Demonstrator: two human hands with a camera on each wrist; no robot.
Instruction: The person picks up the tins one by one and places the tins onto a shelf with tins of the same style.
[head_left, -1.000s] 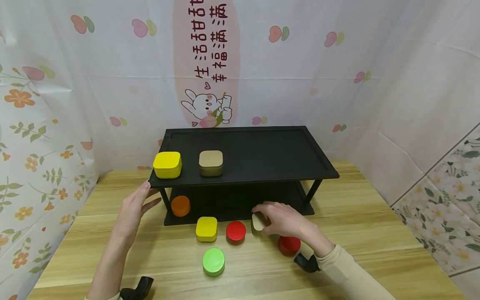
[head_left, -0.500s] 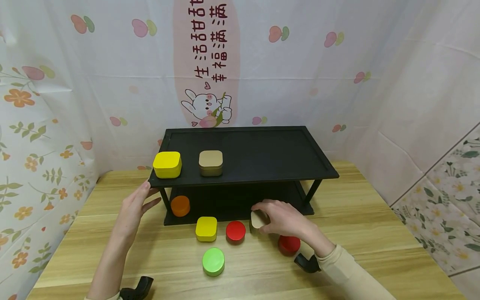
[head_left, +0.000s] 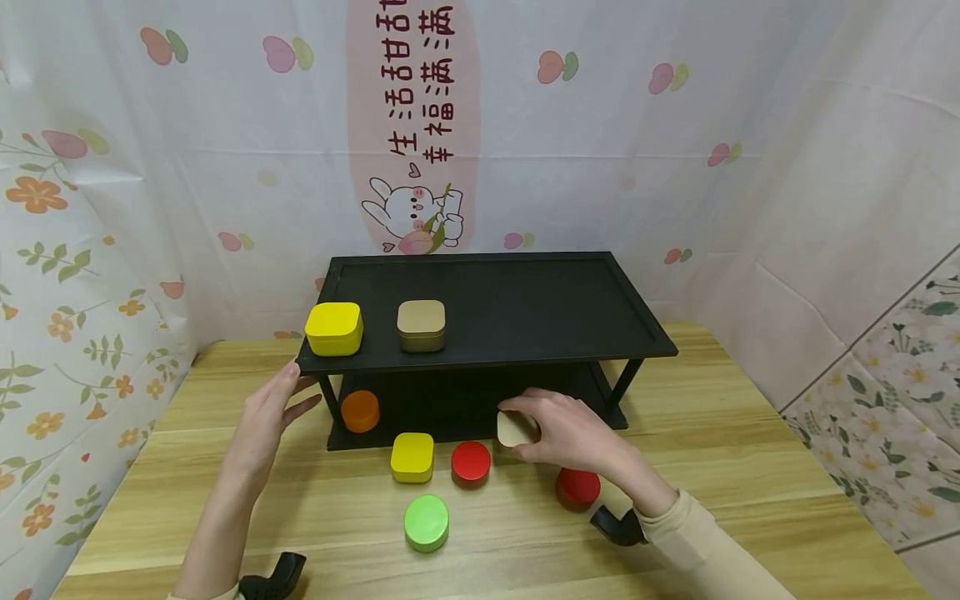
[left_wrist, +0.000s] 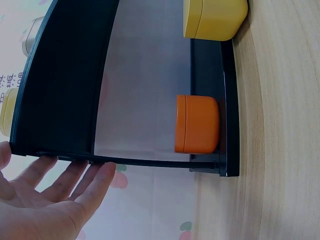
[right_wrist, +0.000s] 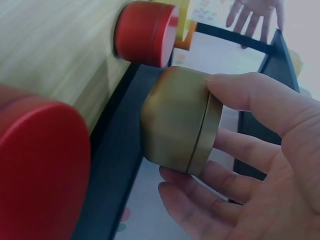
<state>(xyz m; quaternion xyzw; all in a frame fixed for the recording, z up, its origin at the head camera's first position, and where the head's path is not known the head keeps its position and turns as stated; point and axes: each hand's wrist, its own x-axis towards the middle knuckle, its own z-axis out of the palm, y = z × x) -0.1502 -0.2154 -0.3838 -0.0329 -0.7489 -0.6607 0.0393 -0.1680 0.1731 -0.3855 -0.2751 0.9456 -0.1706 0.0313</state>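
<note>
Nearest, wood-grain tabletop (head_left: 517, 554) surrounds a green tin (head_left: 426, 525) and runs past both sides of a black rack (head_left: 510, 300). The right hand (head_left: 566, 429) grips a beige tin (head_left: 516, 430) between thumb and fingers, near the front edge of the lower shelf (head_left: 442, 417); the left hand (head_left: 262, 421), fingers extended, touches the left corner of the upper shelf (head_left: 540, 342). Patterned cloth (head_left: 570, 175) hangs behind.

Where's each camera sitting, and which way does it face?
Head: worn there, facing forward and down at the black shelf; forearms, left grip and right grip show.
Left wrist: worn there, facing the orange container; left grip shows.
Right wrist: worn there, facing the gold container; both grips show.
Head and right wrist both show the gold container.
</note>
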